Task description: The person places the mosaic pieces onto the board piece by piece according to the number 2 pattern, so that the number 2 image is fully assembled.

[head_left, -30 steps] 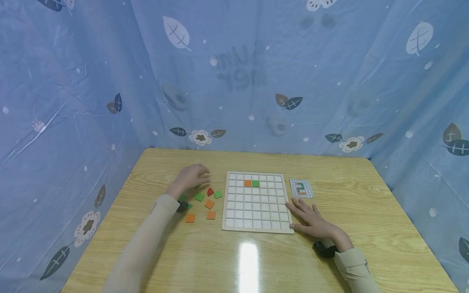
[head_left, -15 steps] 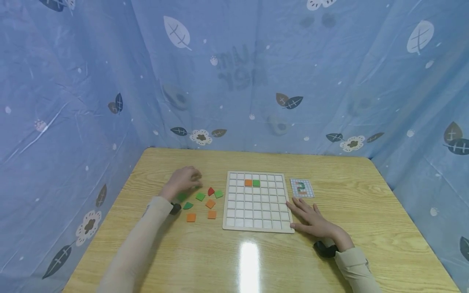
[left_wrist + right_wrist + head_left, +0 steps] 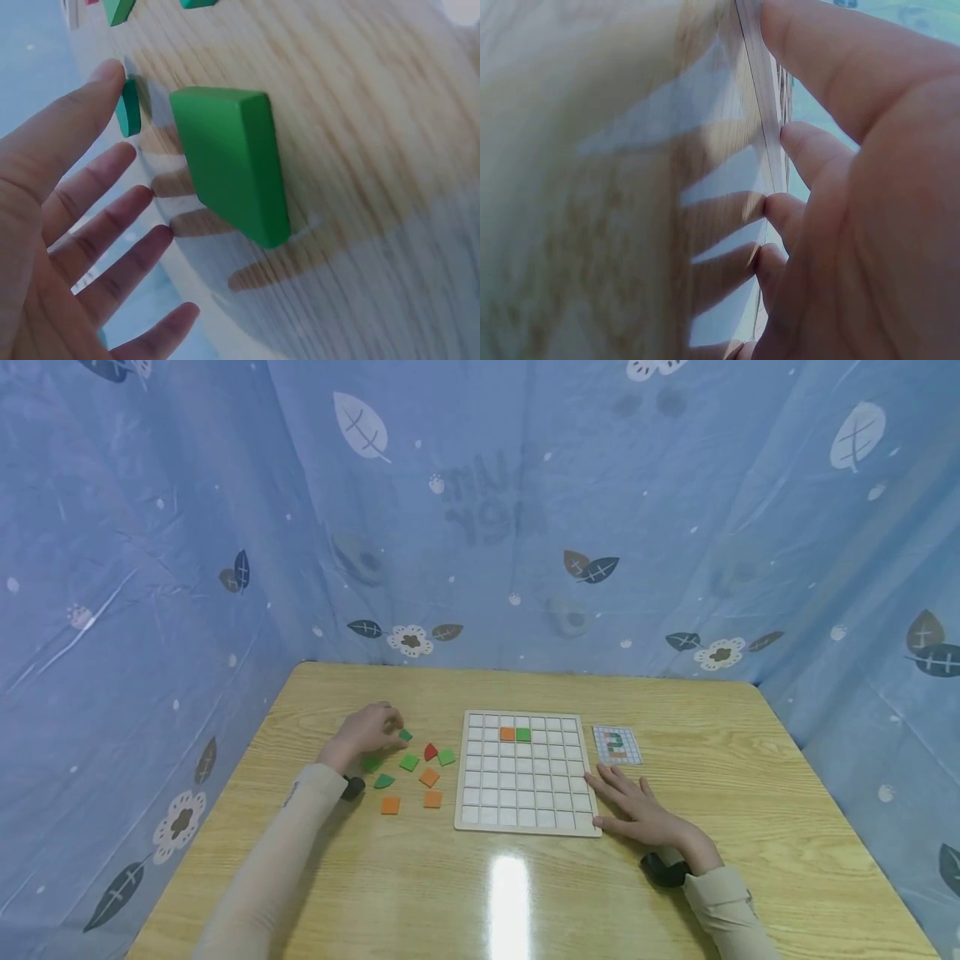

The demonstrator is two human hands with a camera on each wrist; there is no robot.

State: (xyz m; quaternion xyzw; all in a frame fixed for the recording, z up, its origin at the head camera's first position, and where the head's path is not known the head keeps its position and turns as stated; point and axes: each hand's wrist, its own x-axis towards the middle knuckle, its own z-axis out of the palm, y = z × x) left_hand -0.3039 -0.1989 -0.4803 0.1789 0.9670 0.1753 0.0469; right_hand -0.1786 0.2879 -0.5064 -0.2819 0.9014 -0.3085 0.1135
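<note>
In the head view my left hand (image 3: 367,728) hovers low at the left of the table, beside a small dark green piece (image 3: 405,735). The left wrist view shows its fingers spread and loosely bent, the thumb tip at the edge of that dark green piece (image 3: 130,109); whether they touch is unclear. A thick green square tile (image 3: 225,161) lies under the palm. My right hand (image 3: 637,810) lies with straight, spread fingers at the right edge of a white grid board (image 3: 521,833). An orange tile (image 3: 507,734) and a green tile (image 3: 523,735) sit side by side in the board's second row.
Loose pieces lie left of the board: orange squares (image 3: 429,777), green squares (image 3: 408,763), a red piece (image 3: 431,752) and a green rounded piece (image 3: 384,782). A patterned card (image 3: 617,746) lies right of the board. Blue curtains (image 3: 480,527) surround the wooden table (image 3: 420,893).
My left hand has moved left and drawn back from near the red piece, uncovering the rounded green piece and the small dark green one. The right hand and board stay put.
</note>
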